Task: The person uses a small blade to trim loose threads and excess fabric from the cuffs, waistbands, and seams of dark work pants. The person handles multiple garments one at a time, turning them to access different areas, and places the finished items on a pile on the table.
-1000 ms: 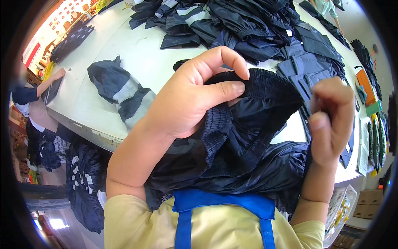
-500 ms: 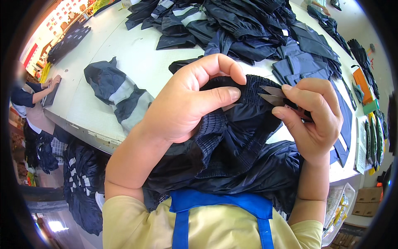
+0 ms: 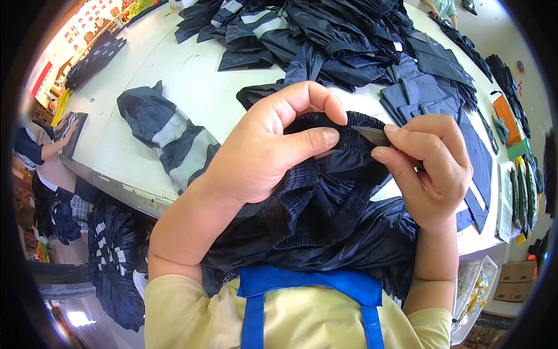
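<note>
A black garment with a gathered elastic waistband (image 3: 299, 180) hangs in front of me, its lower part draped over my lap. My left hand (image 3: 273, 142) pinches the upper edge of the waistband between thumb and fingers. In my right hand (image 3: 433, 163) are small metal thread snips (image 3: 372, 135), held between thumb and index finger. Their blades lie close together against the elastic, just right of my left thumb. The snips' handle is mostly hidden inside my right hand. Any thread at the blade tips is too small to make out.
Black garments (image 3: 343, 41) lie heaped at the table's far side, with folded dark pieces (image 3: 421, 87) to the right. A black-and-grey garment (image 3: 168, 131) lies on the white table (image 3: 203, 75). A co-worker (image 3: 46, 145) stands at the left edge; a white basket (image 3: 476, 291) is lower right.
The snips' blades have closed together and moved slightly left, nearer my left thumb. My right hand shifted with them. At left, the co-worker's hands moved over a dark cloth.
</note>
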{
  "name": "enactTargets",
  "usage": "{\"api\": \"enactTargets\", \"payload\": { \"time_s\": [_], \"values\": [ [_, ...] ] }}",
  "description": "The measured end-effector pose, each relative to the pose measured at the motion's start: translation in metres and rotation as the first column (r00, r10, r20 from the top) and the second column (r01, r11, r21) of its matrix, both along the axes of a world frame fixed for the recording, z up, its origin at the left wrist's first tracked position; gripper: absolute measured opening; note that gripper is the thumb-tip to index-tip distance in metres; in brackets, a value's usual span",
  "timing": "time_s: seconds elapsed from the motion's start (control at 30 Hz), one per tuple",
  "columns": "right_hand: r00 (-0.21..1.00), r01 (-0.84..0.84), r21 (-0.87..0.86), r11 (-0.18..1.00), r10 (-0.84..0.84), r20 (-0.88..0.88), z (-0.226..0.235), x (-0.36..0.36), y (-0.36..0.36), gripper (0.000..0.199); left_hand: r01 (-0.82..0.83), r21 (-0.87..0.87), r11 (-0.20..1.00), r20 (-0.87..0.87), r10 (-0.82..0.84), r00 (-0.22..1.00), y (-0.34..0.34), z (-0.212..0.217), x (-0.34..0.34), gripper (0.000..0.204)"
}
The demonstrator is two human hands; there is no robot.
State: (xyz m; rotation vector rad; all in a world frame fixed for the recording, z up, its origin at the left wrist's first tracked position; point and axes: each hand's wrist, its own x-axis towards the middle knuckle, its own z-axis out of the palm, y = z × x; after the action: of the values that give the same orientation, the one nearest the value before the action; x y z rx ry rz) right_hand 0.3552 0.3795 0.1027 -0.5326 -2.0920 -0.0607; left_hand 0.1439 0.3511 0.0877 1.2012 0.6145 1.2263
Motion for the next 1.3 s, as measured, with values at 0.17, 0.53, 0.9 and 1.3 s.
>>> {"api": "enactTargets", "payload": {
  "time_s": [0.17, 0.53, 0.9, 1.3],
  "values": [
    [0.994, -0.039, -0.082, 0.996, 0.031, -0.105, 0.002, 0.006, -0.003, 0.027, -0.003, 0.015, 1.000, 0.024, 0.003, 1.000, -0.001, 0.001, -0.002, 0.014],
    [0.995, 0.084, -0.075, 0.994, -0.088, -0.053, 0.000, 0.004, -0.009, 0.031, -0.133, 0.241, 0.961, -0.197, 0.183, 0.963, -0.004, -0.001, 0.001, 0.012],
    [0.994, 0.054, -0.071, 0.996, -0.060, -0.090, -0.001, 0.000, -0.011, 0.029, -0.172, 0.376, 0.910, -0.267, 0.285, 0.921, -0.005, -0.002, 0.008, 0.014],
    [0.985, -0.050, -0.145, 0.988, 0.025, -0.170, -0.005, 0.014, 0.000, 0.027, -0.169, 0.188, 0.967, -0.166, 0.201, 0.965, -0.008, 0.000, 0.008, 0.017]
  ]
}}
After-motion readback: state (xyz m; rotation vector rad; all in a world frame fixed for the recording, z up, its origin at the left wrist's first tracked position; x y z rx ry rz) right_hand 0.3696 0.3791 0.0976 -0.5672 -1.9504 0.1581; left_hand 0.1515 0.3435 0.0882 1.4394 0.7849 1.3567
